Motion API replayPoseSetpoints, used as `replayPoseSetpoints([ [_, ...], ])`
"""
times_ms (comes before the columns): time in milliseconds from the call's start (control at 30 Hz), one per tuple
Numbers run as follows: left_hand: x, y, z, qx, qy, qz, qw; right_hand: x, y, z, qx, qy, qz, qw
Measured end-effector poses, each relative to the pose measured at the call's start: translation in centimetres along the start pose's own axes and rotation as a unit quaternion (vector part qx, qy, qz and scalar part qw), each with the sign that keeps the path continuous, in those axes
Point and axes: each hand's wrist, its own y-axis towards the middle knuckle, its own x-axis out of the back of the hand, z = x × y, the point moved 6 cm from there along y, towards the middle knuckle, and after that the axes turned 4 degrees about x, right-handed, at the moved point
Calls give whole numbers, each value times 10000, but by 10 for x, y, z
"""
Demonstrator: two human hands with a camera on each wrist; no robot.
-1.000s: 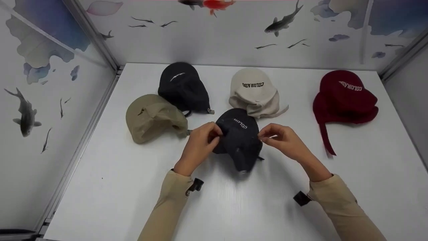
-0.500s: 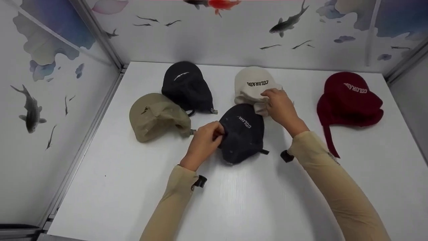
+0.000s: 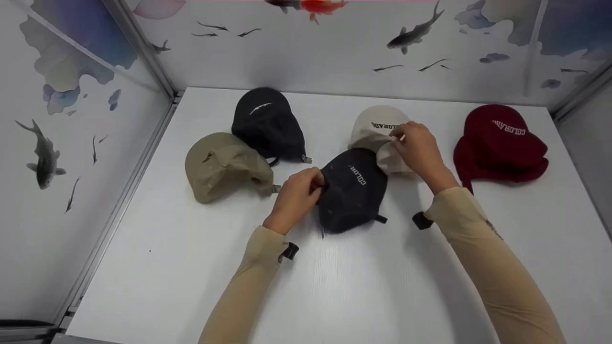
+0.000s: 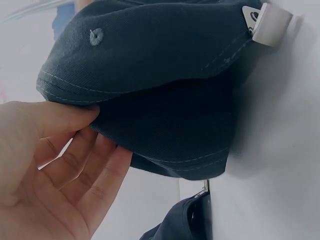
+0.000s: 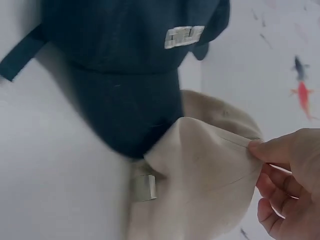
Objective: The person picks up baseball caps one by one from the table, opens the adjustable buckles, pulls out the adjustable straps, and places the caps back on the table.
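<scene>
A dark navy cap (image 3: 354, 203) with white lettering lies at the middle of the table. My left hand (image 3: 297, 195) pinches its left edge, and in the left wrist view the thumb and fingers (image 4: 112, 167) grip the cap's rim. Just behind it is a cream cap (image 3: 380, 114) lettered COLORADO, partly covered by the navy one. My right hand (image 3: 423, 152) pinches the cream cap's fabric between thumb and fingers, as the right wrist view also shows. A metal buckle (image 5: 144, 188) hangs at the cream cap's underside.
A khaki cap (image 3: 217, 165) and a black cap (image 3: 267, 126) lie close together on the left. On the right sits a maroon cap (image 3: 497, 148). Printed panels (image 3: 306, 62) wall the white table (image 3: 158, 291) at the back and sides.
My right hand has left the navy cap and taken hold of the cream cap, which has shifted right. The left hand still holds the navy cap, now slightly farther right.
</scene>
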Motion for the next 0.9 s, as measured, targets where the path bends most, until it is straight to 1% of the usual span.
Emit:
replayPoseSetpoints([
  [167,-6,14,-1,10,200,23,9998,32,-12,2,33,91,-453,9989],
  [267,-11,24,0,104,200,39,9997,49,-21,2,-60,25,-720,9974],
  [400,-17,39,2,245,181,47,9995,67,-34,5,-161,98,-1058,9942],
  [500,-20,52,4,348,282,-25,9990,76,-42,13,-74,210,-1186,9927],
  [633,-24,65,7,527,445,-158,9975,83,-50,28,106,319,-1176,9925],
  [733,-25,68,7,546,524,-178,9970,87,-55,38,209,378,-1179,9921],
  [900,-23,63,2,342,482,-135,9982,97,-64,50,361,435,-1294,9900],
])
